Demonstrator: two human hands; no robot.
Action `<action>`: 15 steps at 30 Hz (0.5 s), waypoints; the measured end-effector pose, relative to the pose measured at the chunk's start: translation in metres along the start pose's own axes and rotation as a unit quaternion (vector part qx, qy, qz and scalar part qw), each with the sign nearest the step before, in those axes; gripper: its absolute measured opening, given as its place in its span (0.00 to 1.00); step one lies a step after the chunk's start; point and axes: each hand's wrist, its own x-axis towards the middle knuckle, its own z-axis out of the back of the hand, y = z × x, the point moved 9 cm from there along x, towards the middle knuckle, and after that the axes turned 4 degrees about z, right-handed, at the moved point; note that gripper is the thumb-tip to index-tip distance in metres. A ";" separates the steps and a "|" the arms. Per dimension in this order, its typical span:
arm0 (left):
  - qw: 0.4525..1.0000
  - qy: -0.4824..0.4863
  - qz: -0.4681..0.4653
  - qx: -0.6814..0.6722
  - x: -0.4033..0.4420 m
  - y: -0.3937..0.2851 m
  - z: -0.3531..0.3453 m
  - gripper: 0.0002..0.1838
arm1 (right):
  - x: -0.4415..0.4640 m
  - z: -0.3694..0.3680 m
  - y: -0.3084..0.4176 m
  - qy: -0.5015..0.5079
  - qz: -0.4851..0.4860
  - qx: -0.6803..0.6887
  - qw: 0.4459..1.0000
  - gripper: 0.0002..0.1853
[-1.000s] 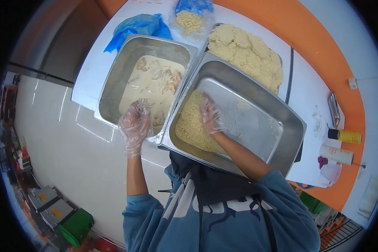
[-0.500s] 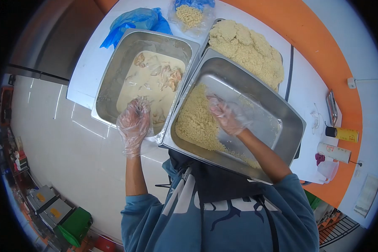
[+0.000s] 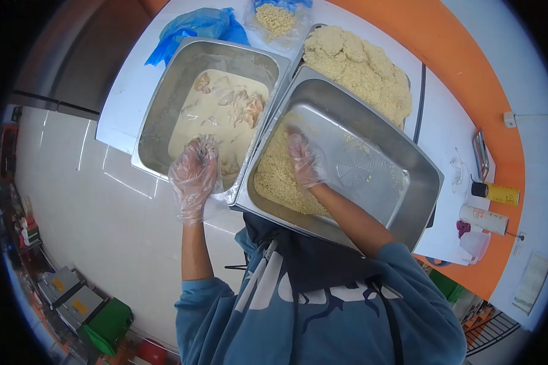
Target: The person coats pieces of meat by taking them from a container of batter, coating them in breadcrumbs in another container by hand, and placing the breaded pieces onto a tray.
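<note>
My left hand (image 3: 195,165), in a clear plastic glove, is over the near edge of a steel pan (image 3: 155,131) of pale batter (image 3: 192,128). Its fingers are curled together; whether anything is inside them is hidden. Pieces of raw meat (image 3: 248,109) lie partly sunk in that batter. My right hand (image 3: 304,159), gloved too, lies on yellowish crumbs (image 3: 280,182) in the left part of a second steel pan (image 3: 408,161). Its fingers are stretched out against the crumbs, slightly smeared by motion.
Behind the second pan stands a tray heaped with more crumbs (image 3: 359,67). A bag of crumbs (image 3: 275,19) and a blue plastic bag (image 3: 204,27) lie at the far side. On the right are a yellow can (image 3: 502,194), a white roll (image 3: 484,220) and a clear plastic container (image 3: 476,245).
My right hand has moved left across the crumbs, pushing them toward the pan's left wall and baring more of the bottom. My left hand has hardly moved.
</note>
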 end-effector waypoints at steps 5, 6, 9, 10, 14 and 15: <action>1.000 -0.006 0.005 0.005 0.002 0.002 0.001 0.12 | -0.005 -0.024 0.030 0.087 -0.175 0.285 0.938 0.28; 1.000 -0.007 0.005 0.003 0.000 0.003 0.000 0.12 | -0.009 -0.025 0.034 0.098 -0.195 0.270 0.938 0.28; 1.000 -0.009 0.002 -0.007 0.000 0.005 -0.003 0.13 | -0.014 -0.029 0.036 0.102 -0.243 0.239 0.934 0.27; 1.000 -0.007 0.003 -0.011 -0.001 0.005 -0.002 0.13 | -0.013 -0.030 0.033 0.088 -0.255 0.237 0.933 0.26; 1.000 -0.009 0.003 -0.006 0.000 0.006 -0.003 0.14 | -0.022 -0.028 0.047 0.056 -0.250 0.314 0.914 0.24; 1.000 -0.004 0.001 -0.002 0.001 0.005 -0.003 0.13 | -0.023 -0.028 0.051 0.057 -0.286 0.349 0.891 0.24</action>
